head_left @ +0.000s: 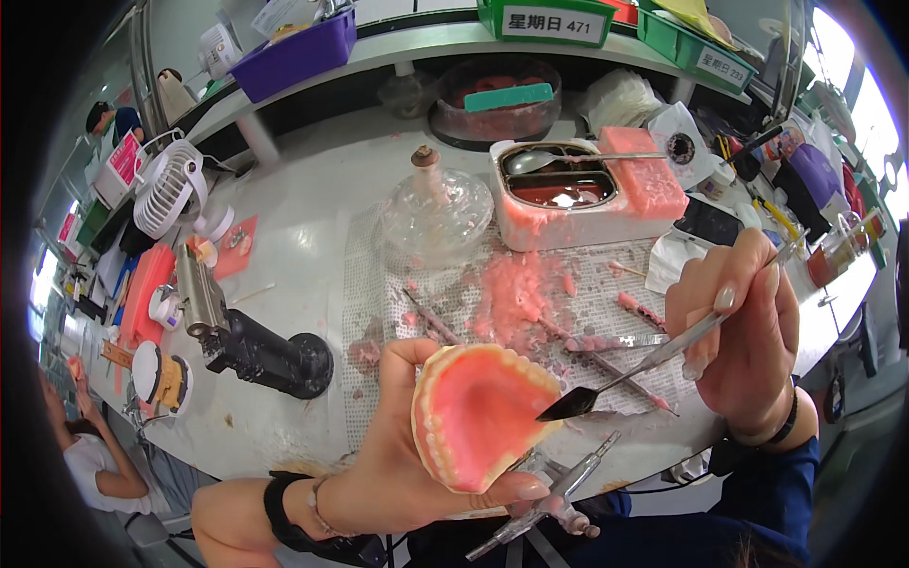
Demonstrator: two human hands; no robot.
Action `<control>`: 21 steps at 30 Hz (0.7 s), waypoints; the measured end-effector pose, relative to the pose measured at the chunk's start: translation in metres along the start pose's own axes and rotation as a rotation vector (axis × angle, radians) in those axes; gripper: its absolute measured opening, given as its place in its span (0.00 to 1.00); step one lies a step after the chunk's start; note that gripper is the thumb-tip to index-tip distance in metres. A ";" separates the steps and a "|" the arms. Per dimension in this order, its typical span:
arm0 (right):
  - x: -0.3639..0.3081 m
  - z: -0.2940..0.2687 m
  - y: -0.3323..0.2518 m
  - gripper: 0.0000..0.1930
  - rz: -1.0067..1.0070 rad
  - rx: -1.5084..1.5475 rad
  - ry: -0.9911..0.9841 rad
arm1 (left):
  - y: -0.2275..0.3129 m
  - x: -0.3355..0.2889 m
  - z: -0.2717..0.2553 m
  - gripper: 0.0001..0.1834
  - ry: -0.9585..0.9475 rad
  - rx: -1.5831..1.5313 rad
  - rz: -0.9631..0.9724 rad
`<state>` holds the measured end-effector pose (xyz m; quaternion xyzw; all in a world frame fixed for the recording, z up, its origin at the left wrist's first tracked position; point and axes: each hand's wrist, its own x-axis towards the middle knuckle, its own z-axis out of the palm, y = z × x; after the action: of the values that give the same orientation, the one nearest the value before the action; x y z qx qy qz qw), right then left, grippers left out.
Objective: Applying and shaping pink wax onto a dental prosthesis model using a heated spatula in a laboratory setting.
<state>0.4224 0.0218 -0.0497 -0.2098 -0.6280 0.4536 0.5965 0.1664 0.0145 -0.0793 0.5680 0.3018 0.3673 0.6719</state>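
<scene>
My left hand is closed round a horseshoe-shaped dental model with ivory teeth along its rim and smooth pink wax inside. Its thumb lies along the near edge. Between the fingers of my right hand is a wax knife, tilted down to the left. The knife's dark pointed blade is over the model's right inner edge; whether it touches the wax I cannot tell. Below the model, near my left thumb, a metal articulator frame shows, partly hidden by my hand.
Pink wax scraps and several tools lie on newspaper. Behind stand a glass spirit lamp and a wax pot with a spoon across it. Left are a black-based torch and a fan. A phone lies right.
</scene>
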 end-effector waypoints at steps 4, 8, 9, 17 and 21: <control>0.001 0.001 0.005 0.16 -0.006 -0.052 -0.044 | -0.002 0.001 -0.001 0.46 -0.022 0.025 0.068; -0.001 0.000 0.007 0.17 0.045 -0.006 -0.016 | 0.000 0.000 0.001 0.47 -0.012 0.038 0.072; -0.001 -0.002 0.009 0.17 0.045 -0.006 -0.017 | 0.001 -0.001 0.002 0.47 0.014 0.034 0.032; -0.002 -0.002 0.011 0.16 0.006 -0.018 -0.070 | 0.003 -0.004 0.001 0.48 0.054 0.011 -0.098; 0.000 -0.003 0.010 0.16 -0.048 -0.017 -0.095 | -0.003 -0.004 -0.002 0.49 0.036 0.032 -0.065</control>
<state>0.4224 0.0278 -0.0580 -0.1781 -0.6642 0.4432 0.5751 0.1630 0.0122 -0.0829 0.5618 0.3379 0.3507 0.6687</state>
